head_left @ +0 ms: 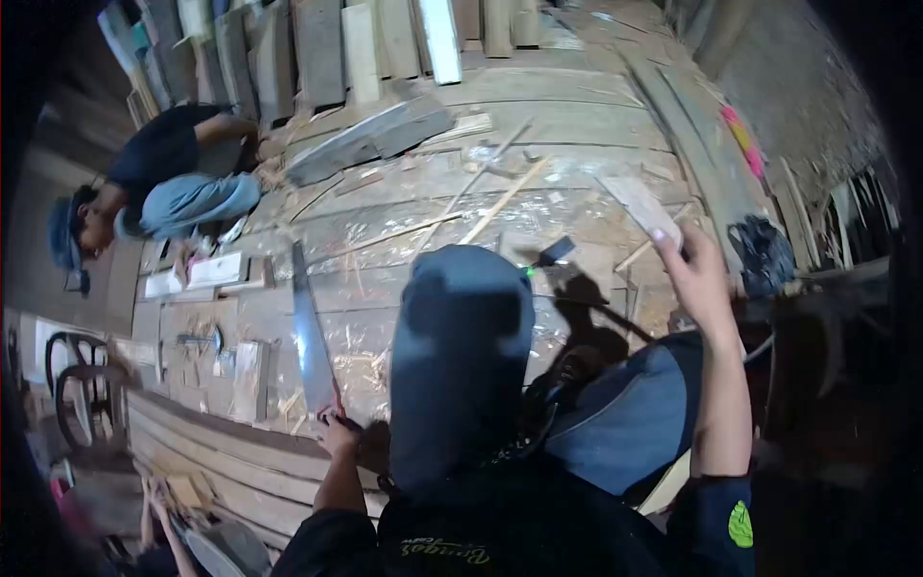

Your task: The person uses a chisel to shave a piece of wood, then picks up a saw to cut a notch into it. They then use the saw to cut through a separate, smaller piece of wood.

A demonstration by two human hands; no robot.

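Note:
At lower left, my left hand (338, 433) is closed round the handle of a handsaw (311, 341), whose blade points up and away over the floorboards. My right hand (694, 267), on the right, grips the near end of a short flat wooden board (639, 207), with the thumb on its top face. The board points up and to the left. Below it, near my raised knee (625, 394), a dark tool (552, 253) lies on the floor.
A person (178, 178) crouches at the left beside pale blocks (216, 272). Planks (375, 48) stand along the far side. A large timber (370, 139), thin sticks (500, 202), a hammer (215, 338) and a black plastic bag (761, 252) lie around. Another person's arms (168, 519) show at lower left.

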